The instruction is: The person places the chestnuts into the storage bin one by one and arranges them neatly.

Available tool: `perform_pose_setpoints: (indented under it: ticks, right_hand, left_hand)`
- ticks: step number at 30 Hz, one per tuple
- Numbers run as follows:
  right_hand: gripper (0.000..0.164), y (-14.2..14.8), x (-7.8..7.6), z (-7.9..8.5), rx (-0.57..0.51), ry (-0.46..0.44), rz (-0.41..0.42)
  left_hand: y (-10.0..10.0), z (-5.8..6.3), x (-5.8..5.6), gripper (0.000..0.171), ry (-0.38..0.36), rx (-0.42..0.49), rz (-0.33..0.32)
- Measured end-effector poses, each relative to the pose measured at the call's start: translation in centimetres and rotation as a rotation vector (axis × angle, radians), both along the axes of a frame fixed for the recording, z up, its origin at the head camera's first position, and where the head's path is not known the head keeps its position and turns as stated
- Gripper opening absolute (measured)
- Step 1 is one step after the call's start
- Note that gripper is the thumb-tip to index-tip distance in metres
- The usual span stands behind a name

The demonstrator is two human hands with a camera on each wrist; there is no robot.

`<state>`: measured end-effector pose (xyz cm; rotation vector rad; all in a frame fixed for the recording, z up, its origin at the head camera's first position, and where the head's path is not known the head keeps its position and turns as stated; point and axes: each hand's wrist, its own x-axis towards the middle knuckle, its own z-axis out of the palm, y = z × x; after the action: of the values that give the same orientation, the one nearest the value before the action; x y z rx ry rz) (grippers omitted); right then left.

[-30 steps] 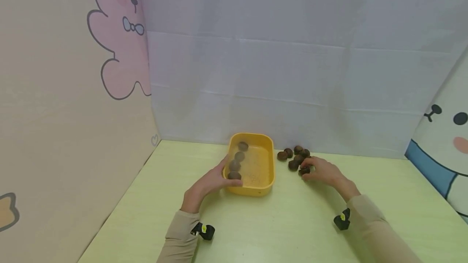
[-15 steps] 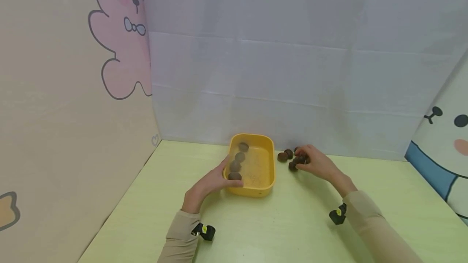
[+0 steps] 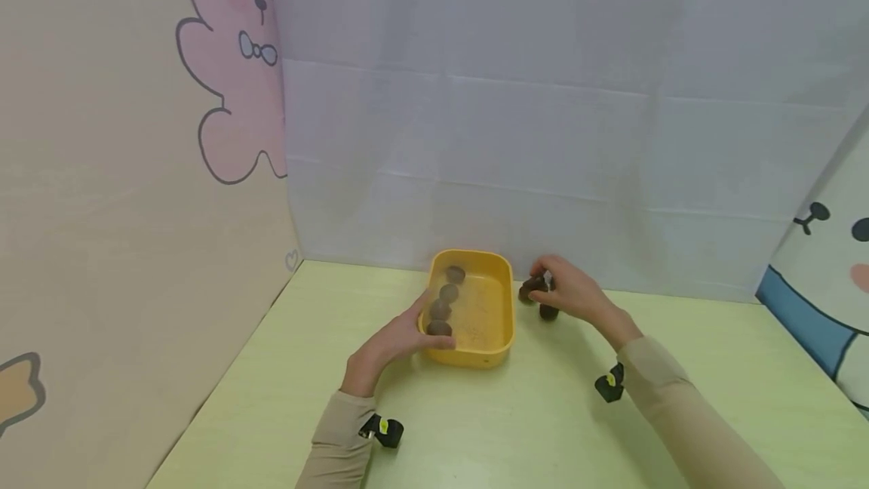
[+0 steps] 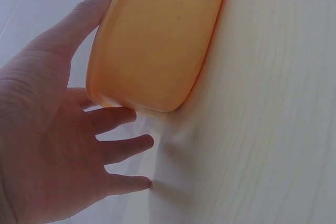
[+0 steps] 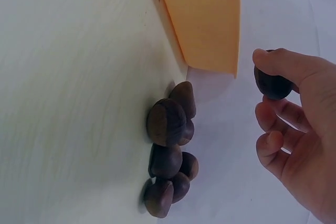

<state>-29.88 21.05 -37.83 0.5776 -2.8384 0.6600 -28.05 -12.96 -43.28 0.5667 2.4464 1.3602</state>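
My left hand (image 3: 397, 338) holds the near left corner of a yellow plastic container (image 3: 468, 358), its thumb lying along the front rim. In the left wrist view, the lower fingers (image 4: 128, 150) are spread just off the container. Several dark brown chestnuts (image 3: 440, 311) lie in a line along the container's left side, looking hazy. To the right of the container, my right hand (image 3: 570, 289) pinches one chestnut (image 5: 273, 82) between thumb and fingers, raised off the table. A small heap of chestnuts (image 5: 166, 124) sits on the table beneath that hand, partly hidden in the head view.
The pale yellow-green table (image 3: 475, 429) ends at a white cloth backdrop (image 3: 462, 134) right behind the container. A beige panel with a pink bear (image 3: 234, 96) stands on the left, and another printed panel (image 3: 842, 308) on the right.
My right hand has moved left and back across the heap, toward the container, and now has a chestnut raised in its fingertips. The left hand has stayed on the container.
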Motion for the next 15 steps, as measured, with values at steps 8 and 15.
perform_pose_setpoints:
  ticks: [8,15]
  right_hand:
    - [0.028,-2.7,-1.5,1.2,0.046,-0.002,0.034]
    - [0.032,-4.3,-3.1,1.7,0.101,-0.023,0.074]
  left_hand:
    - [-0.3,0.0,0.0,0.11,0.002,0.017,-0.005]
    - [-0.2,-0.1,-0.2,0.108,0.004,0.032,-0.027]
